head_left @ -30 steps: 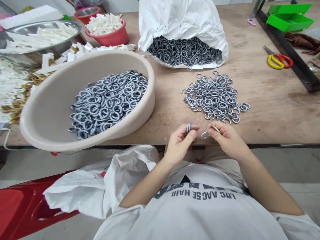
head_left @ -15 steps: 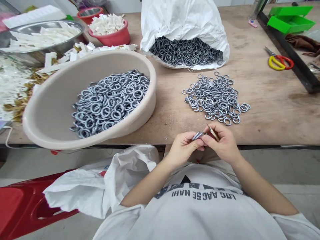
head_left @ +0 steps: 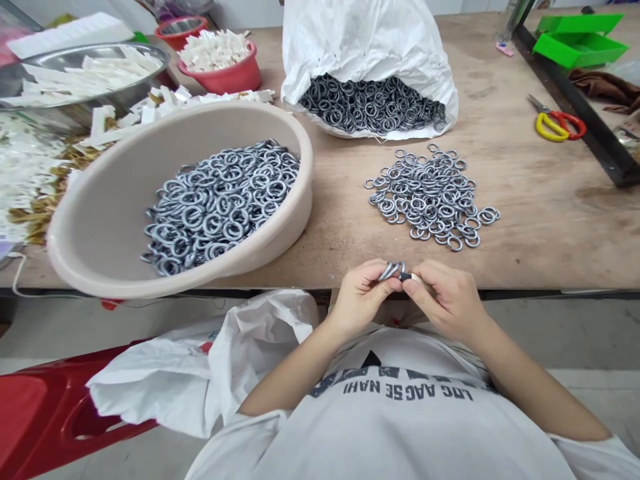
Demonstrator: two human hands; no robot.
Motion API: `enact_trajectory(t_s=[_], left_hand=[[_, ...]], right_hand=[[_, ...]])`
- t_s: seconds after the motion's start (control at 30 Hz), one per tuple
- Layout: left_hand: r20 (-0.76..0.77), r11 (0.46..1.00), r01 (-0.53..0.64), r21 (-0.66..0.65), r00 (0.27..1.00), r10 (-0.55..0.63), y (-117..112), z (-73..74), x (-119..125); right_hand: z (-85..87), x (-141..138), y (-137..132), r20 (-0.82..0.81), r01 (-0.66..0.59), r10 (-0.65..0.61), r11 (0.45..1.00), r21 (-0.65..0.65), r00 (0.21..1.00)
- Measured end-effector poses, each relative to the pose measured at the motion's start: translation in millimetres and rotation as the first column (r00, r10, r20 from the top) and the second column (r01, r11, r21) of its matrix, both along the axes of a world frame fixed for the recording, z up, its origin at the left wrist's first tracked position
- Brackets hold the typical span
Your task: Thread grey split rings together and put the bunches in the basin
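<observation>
My left hand (head_left: 361,297) is closed, with several grey metal rings (head_left: 387,271) pinched between thumb and fingers. My right hand (head_left: 450,297) is closed too, its fingertips meeting the left ones. A small dark-tipped piece (head_left: 406,276) shows from the right fingers, against the held rings; most of it is hidden, so its kind is unclear. Just beyond the hands, a loose pile of the same rings (head_left: 425,193) lies on the wooden table (head_left: 530,220). To the left, a big beige basin (head_left: 100,220) is tilted toward me with many rings inside.
A white sack (head_left: 370,40) spills rings at the back. Scissors (head_left: 555,125) lie at right by a black metal bar (head_left: 600,133) and green trays (head_left: 580,48). White pieces fill a red bowl (head_left: 225,79) and a steel basin (head_left: 125,83). A red stool (head_left: 35,413) stands lower left.
The thin pointed piece that stuck up from my right hand has turned down, its dark tip now against the rings. My left hand shows the rings more upright and fanned.
</observation>
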State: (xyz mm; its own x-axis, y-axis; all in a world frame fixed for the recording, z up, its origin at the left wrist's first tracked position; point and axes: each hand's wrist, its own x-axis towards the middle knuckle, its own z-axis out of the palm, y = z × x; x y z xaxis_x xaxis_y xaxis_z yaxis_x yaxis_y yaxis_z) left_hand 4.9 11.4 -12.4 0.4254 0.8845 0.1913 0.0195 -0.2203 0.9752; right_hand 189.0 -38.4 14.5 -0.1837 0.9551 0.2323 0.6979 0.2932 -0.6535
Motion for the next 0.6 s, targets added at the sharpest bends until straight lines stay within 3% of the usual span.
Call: enact_trajectory(t_s=[0.37,0.6], left_hand=[[-0.02,1.0,0.012,0.021,1.0,-0.011,-0.7,-0.8,-2.9],[-0.005,1.0,0.019,0.006,1.0,-0.019,-1.9,-1.5,-3.5]], right_hand=[[-0.9,-0.4,-1.4,-0.03,-0.045,0.044,0.999,-0.016,0.999],[-0.2,-2.7,-1.8,-0.031,-0.029,0.03,0.999,0.039,0.999]])
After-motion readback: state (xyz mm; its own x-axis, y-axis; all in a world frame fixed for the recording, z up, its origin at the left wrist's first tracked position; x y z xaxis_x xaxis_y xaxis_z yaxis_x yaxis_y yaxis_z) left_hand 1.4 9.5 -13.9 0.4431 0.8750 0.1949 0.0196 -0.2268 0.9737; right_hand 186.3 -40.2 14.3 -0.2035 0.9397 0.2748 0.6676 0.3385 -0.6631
